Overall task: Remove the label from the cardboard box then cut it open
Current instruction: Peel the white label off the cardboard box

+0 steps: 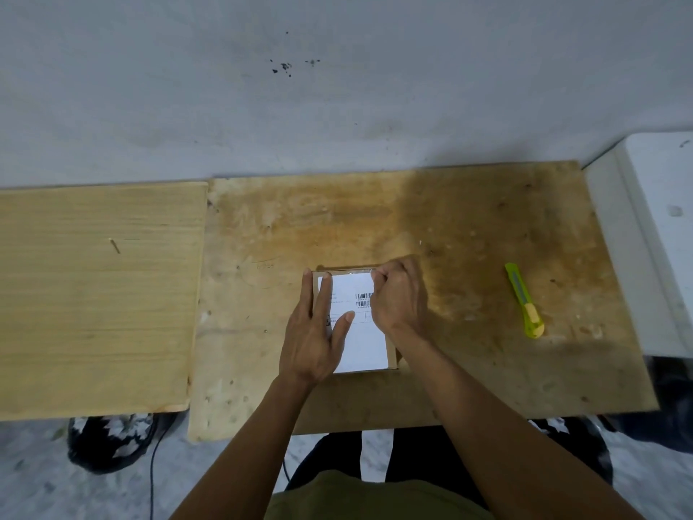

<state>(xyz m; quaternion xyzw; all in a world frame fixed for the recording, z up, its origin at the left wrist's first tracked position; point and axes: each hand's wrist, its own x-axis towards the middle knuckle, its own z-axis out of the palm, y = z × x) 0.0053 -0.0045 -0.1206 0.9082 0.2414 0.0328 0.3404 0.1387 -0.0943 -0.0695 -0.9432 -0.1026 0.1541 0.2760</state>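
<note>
While left hand lies flat on glossy label – right hand grip pinches its corner | cardboard box.

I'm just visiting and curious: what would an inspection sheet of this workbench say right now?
Surface: stained plywood board, with a paler board beside it.
Job's things: cardboard box carrying a white label, still mostly stuck down; yellow-green utility knife lying untouched to the right.
Clutter: a small splinter on the paler board.
Hands: left hand flat on the label; right hand picking at the label's far corner.
Cables: black cable on the floor.
Surroundings: grey wall, white unit at right.
</note>
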